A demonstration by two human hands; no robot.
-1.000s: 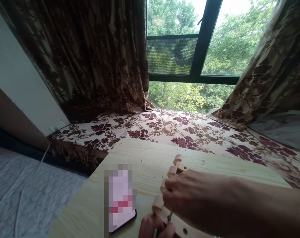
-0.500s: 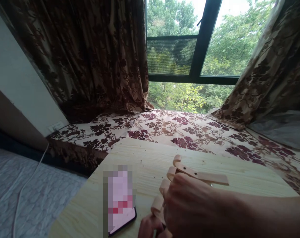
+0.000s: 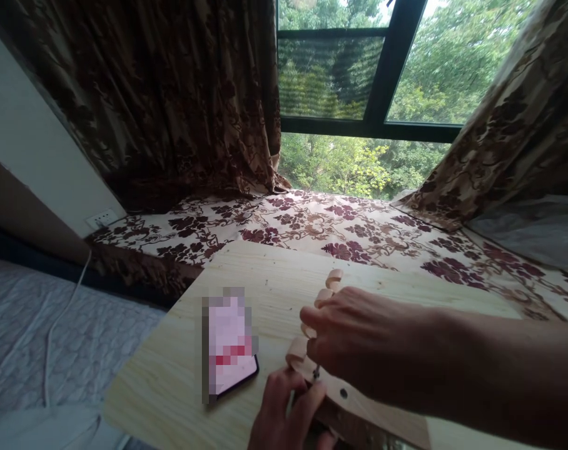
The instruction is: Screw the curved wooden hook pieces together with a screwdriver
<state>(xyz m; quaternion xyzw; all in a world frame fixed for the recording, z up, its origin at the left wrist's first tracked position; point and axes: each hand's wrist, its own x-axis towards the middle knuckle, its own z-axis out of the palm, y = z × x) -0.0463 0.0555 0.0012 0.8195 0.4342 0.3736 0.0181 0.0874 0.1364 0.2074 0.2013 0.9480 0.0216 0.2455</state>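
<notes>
A light wooden piece with several curled ends, like a hook rack (image 3: 359, 400), lies at the front of the wooden tabletop. My left hand (image 3: 284, 406) grips its near side, thumb and fingers closed around the wood beside a small metal screw (image 3: 316, 373). Above it, my right hand (image 3: 344, 331) is closed, fingers curled down over the screw. What sits inside those fingers is hidden. A dark round hole or screw head (image 3: 343, 393) shows in the nearest wooden strip. My right forearm covers much of the piece.
A phone (image 3: 234, 381) with a blurred-out screen lies left of my hands on the wooden table (image 3: 171, 369). Behind it are a flower-patterned window seat (image 3: 303, 225), curtains (image 3: 194, 94) and a window. A white cable (image 3: 63, 325) hangs at the left.
My right hand has shifted and turned, exposing the near strip and the metal screw. My left hand shows more, set against the wood. The view has tilted slightly down.
</notes>
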